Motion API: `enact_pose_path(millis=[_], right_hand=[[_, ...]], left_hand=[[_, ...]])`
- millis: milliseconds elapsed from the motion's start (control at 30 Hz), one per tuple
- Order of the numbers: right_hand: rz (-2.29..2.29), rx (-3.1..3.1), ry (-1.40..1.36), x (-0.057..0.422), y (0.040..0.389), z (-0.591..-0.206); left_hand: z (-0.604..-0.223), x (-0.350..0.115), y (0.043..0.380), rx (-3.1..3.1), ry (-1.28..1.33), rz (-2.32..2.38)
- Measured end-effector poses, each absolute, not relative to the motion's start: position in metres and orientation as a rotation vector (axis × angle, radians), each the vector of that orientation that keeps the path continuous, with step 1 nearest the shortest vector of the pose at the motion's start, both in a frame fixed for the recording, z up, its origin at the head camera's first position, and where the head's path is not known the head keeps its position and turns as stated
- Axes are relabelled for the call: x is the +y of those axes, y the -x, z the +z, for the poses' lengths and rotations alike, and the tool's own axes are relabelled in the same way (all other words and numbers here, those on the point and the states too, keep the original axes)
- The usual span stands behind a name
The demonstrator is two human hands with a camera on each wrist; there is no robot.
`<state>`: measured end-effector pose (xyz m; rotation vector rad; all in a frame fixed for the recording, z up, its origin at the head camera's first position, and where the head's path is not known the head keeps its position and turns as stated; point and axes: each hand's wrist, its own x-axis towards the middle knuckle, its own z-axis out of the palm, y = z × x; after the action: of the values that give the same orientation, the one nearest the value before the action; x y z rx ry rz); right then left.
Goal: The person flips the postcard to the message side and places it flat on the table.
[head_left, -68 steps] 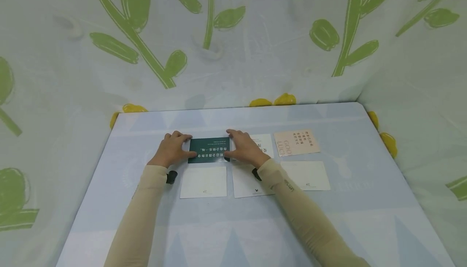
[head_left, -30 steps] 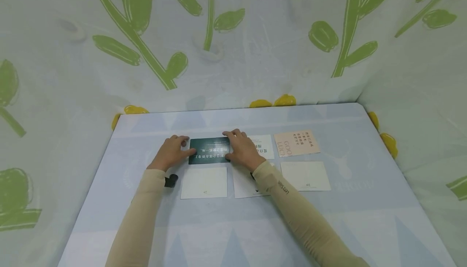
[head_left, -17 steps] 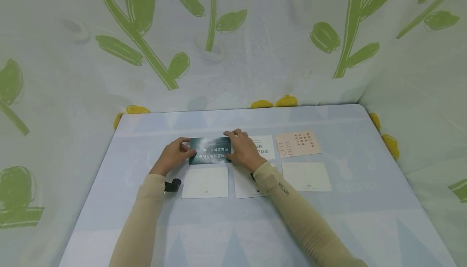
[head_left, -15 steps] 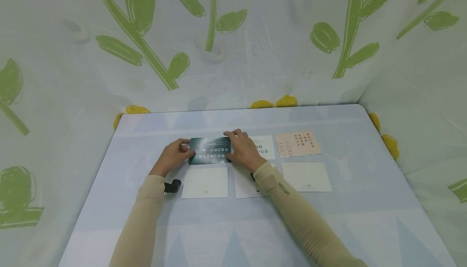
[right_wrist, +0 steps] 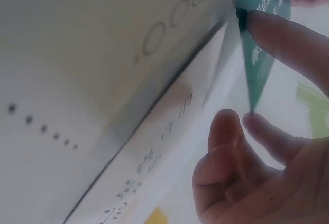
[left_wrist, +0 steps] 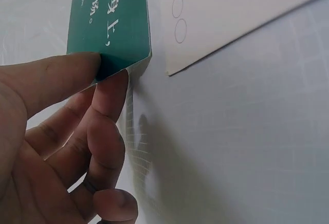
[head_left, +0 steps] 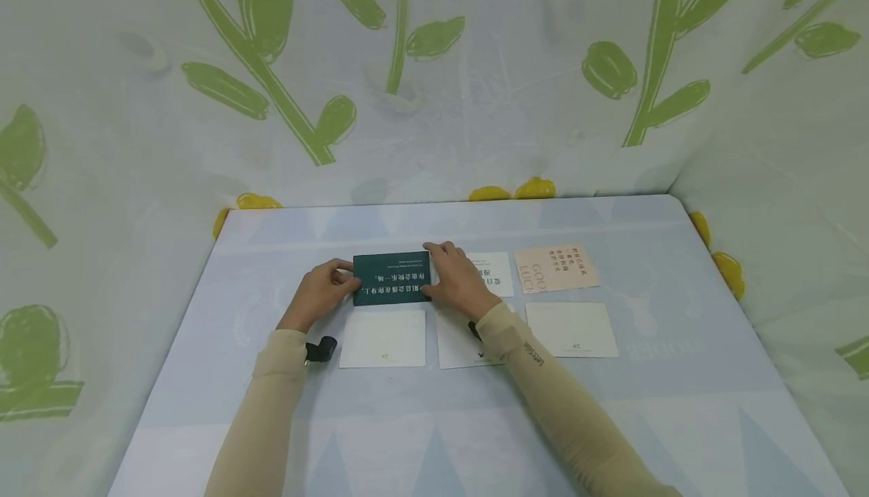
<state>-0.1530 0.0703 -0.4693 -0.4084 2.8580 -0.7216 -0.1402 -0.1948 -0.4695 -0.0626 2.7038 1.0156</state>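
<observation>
We've got both arms stretched fwd, hands apart. L hand (head_left: 315, 295) pinches the green card's (head_left: 390, 278) L end, thumb on top, fingers under; R hand (head_left: 463, 280) has the R end btwn thumb & index. Card's dark green w/ white Chinese txt, upside down to us, just beyond a mostly plain white card (head_left: 382, 340).

"GOO" and "LUCK" on pink card (head_left: 556, 268), "你身上" on green card (head_left: 391, 278), "Lets" on right sleeve (head_left: 550, 384)
</observation>
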Motion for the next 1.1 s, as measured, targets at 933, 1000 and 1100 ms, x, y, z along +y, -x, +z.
enact_pose_path(millis=[933,1000,1100], right_hand=[[-0.963,2.700,0.278,0.081,0.147,-0.469],[-0.962,2.709,0.291,0.082,0.146,-0.470],[-0.962,2.720,0.305,0.082,0.145,-0.471]], left_hand=[[-0.469,-0.193,0.126,2.779,0.112,0.981],[-0.469,-0.193,0.125,2.780,0.115,0.992],[-0.469,-0.195,0.122,2.774,0.126,1.001]])
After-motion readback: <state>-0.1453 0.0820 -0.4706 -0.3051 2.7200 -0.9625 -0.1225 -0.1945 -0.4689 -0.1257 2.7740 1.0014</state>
